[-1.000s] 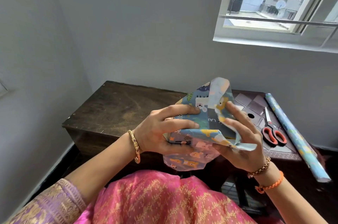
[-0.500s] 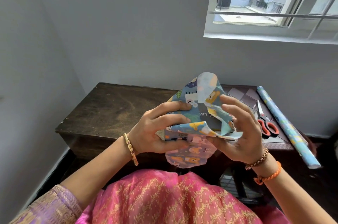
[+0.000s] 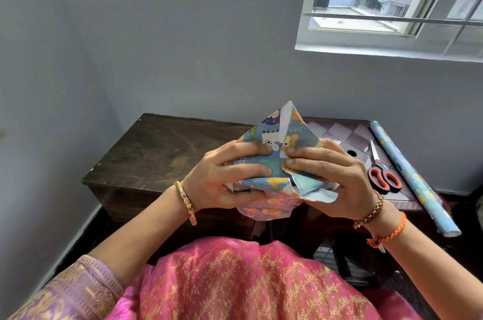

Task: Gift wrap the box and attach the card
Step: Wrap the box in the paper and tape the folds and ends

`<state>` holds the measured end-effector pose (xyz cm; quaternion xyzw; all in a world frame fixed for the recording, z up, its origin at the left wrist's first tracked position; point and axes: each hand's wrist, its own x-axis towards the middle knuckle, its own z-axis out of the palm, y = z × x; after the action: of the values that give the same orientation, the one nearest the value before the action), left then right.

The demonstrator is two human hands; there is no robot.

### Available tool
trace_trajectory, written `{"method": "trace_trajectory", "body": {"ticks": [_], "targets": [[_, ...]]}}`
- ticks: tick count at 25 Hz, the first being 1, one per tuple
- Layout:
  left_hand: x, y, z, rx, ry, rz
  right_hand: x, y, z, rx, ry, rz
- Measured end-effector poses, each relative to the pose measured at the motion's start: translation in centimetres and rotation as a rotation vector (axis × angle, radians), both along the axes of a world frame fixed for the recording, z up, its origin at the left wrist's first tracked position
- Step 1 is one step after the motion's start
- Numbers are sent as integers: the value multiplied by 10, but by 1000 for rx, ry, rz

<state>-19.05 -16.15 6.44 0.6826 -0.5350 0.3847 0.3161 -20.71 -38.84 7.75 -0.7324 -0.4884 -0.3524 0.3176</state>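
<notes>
A small box wrapped in blue animal-print paper [image 3: 281, 148] is held up in the air above my lap, in front of the table. My left hand [image 3: 224, 178] grips its left side, fingers curled over the top and thumb underneath. My right hand [image 3: 332, 178] grips the right side, its fingers pressing a folded paper flap down onto the top. A pointed paper flap stands up at the far end, and loose paper hangs below the box. The box itself is hidden by the paper. No card is in view.
A dark wooden table [image 3: 156, 152] stands against the wall. Beside it, a tiled-top side table [image 3: 337, 134] carries red-handled scissors [image 3: 383, 177] and a roll of matching wrapping paper [image 3: 410, 178]. A barred window [image 3: 392, 1] is at the upper right.
The right hand's fingers have folded the loose right-hand flap inward and flattened it on the box top, meeting the left fingers. The box sits more level and the upright flap is more pointed.
</notes>
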Motion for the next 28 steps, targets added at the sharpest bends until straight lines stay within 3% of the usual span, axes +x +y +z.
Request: {"method": "trace_trajectory", "body": {"ticks": [10, 21, 25, 28], "targets": [[-2, 0, 6, -30, 238, 48, 4, 10, 11, -27, 146, -22], [0, 2, 5, -12, 250, 38, -1, 10, 9, 8, 233, -15], [0, 5, 5, -9, 210, 62, -4, 17, 6, 159, 381, 168], [2, 6, 5, -43, 242, 71, -5, 24, 7, 339, 247, 158]]}}
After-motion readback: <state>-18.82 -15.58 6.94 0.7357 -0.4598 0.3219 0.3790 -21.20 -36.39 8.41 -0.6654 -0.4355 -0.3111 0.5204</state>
